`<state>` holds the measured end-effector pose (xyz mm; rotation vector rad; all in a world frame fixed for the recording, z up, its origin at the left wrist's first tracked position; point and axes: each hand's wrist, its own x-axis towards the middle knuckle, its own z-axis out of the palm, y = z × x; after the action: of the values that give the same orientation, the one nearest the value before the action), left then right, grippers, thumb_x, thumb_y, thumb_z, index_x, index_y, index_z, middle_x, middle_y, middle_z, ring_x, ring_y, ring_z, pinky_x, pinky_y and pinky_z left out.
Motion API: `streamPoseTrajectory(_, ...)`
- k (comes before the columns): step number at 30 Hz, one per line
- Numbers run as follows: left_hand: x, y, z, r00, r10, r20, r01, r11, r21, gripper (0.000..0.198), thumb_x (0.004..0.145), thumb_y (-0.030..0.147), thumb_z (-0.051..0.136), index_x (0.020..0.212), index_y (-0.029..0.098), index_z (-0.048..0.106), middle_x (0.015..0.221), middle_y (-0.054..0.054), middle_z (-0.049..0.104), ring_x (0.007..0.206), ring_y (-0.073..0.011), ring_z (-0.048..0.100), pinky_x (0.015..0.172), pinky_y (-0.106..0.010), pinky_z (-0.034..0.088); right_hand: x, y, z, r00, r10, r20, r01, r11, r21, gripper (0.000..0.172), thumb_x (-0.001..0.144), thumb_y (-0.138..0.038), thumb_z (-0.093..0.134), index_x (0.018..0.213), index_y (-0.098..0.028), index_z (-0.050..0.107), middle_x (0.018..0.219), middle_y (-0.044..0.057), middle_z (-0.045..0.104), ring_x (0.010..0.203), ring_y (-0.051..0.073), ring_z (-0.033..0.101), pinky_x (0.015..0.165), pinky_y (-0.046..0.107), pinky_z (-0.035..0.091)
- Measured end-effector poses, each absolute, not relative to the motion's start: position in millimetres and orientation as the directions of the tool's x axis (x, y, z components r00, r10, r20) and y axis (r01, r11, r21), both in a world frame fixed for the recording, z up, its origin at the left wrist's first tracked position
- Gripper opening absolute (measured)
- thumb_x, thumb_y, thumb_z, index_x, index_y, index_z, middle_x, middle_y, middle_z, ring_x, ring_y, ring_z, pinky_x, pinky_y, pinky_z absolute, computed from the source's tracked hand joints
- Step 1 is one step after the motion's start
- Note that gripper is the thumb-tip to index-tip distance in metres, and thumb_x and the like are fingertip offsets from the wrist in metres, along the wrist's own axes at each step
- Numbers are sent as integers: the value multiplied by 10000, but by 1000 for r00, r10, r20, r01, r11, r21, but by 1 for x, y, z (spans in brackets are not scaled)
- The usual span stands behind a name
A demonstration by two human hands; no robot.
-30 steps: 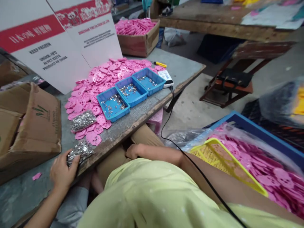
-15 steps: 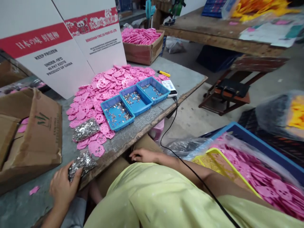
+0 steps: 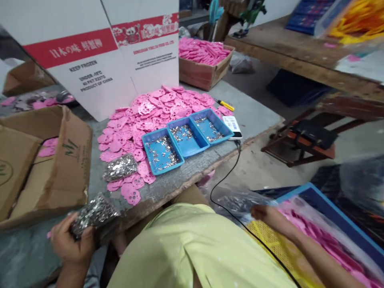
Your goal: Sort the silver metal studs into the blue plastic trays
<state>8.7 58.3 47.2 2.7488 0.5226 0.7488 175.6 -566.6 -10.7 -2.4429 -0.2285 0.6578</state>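
My left hand [image 3: 72,240] is wrapped round a clear plastic bag of small silver metal pieces [image 3: 94,216], at the table's front left edge. A similar bag [image 3: 120,167] lies flat on a heap of pink skull-shaped pieces [image 3: 129,128]. On the right, my right hand [image 3: 265,215] is over the yellow plastic basket [image 3: 267,236], beside thin clear plastic. Its fingers look curled closed, slightly blurred, and what they hold, if anything, is hidden. A blue three-part tray [image 3: 193,150] with scattered silver bits stands by the heap.
A small white device [image 3: 232,127] with a black cable [image 3: 213,190] and a yellow-handled tool [image 3: 226,105] lie beyond the tray. Cardboard boxes stand left [image 3: 75,156] and behind [image 3: 198,74]. A white carton panel [image 3: 144,76] rises at the back. A blue crate [image 3: 333,204] holds pink pieces.
My right hand has moved from my lap out to the right, over the yellow basket. The left hand keeps the bag, now tilted differently. The view has turned left.
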Motion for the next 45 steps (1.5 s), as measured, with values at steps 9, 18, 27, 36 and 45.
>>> streamPoseTrajectory(9, 33, -27, 44, 937, 259, 233, 131, -882, 454, 419, 897, 555, 515, 1102, 222, 667, 1034, -114, 754, 1007, -307, 687, 956, -472, 529, 282, -432, 79, 789, 611, 64, 503, -582, -639, 357, 1017, -478, 472, 936, -230, 716, 900, 105, 744, 833, 254, 708, 788, 373, 584)
streamPoseTrajectory(18, 48, -63, 22, 964, 135, 230, 61, -951, 302, 486, 1027, 550, 425, 1177, 165, 680, 1076, -127, 765, 993, -271, 683, 913, -404, 474, 294, -327, 60, 462, 865, 193, 887, -453, -94, 443, 963, -304, 694, 1392, -197, 663, 1426, 198, 555, 1228, 368, 513, 1020, 510, 489)
streamPoseTrajectory(27, 40, -38, 31, 963, 171, 210, 136, -976, 168, 468, 1008, 559, 509, 1183, 162, 684, 1043, -133, 767, 957, -275, 669, 871, -401, 430, 281, -300, 39, 412, 880, 237, 908, -375, -184, 199, 1035, -277, 615, 1174, -245, 753, 1312, 99, 692, 1206, 299, 538, 1026, 498, 341)
streamPoseTrajectory(36, 32, -4, 26, 950, 205, 237, 145, -958, 247, 498, 990, 582, 511, 1218, 179, 693, 1077, -148, 761, 995, -291, 655, 896, -414, 431, 278, -287, 36, 357, 893, 276, 923, -292, -249, 249, 1097, -351, 526, 1182, -259, 741, 1283, 85, 721, 1168, 281, 581, 1063, 520, 228)
streamPoseTrajectory(45, -5, -4, 28, 942, 185, 281, 126, -969, 214, 453, 995, 545, 513, 1195, 179, 689, 1055, -127, 766, 977, -276, 654, 930, -420, 410, 275, -296, 41, 303, 898, 318, 929, -204, -308, 328, 1120, -384, 451, 1154, -227, 737, 1067, 79, 770, 1029, 267, 632, 1066, 517, 226)
